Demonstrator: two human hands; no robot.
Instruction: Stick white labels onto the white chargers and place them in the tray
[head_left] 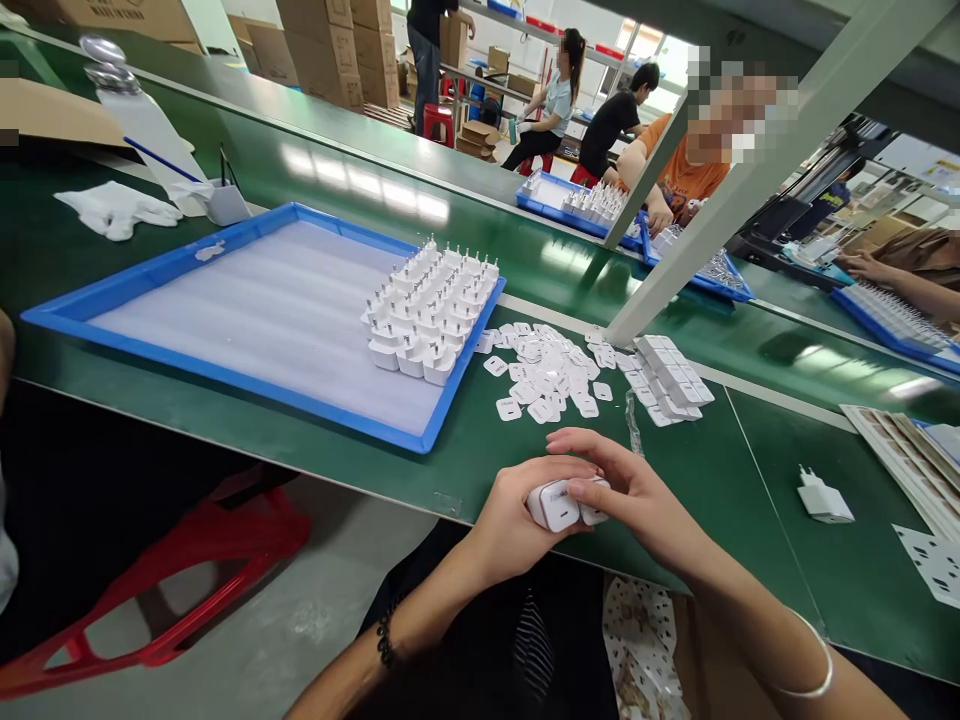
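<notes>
Near the table's front edge, my left hand (517,520) is wrapped round white charger housings (559,506), with port ends facing me. My right hand (626,490) lies against them from the right, its thumb on a port end and its fingers over the top. At least two housings show between the hands; how many more is hidden. Beyond them lies a loose pile of small white square plates (551,370). Left of the pile, a blue tray (375,425) holds rows of white chargers with metal pins up (431,310) at its right end.
White blocks (671,380) are stacked right of the plates, beside a slanted metal post (712,200). A single charger (825,498) sits far right. A red stool (210,560) stands lower left. Several people work across the green table (750,560).
</notes>
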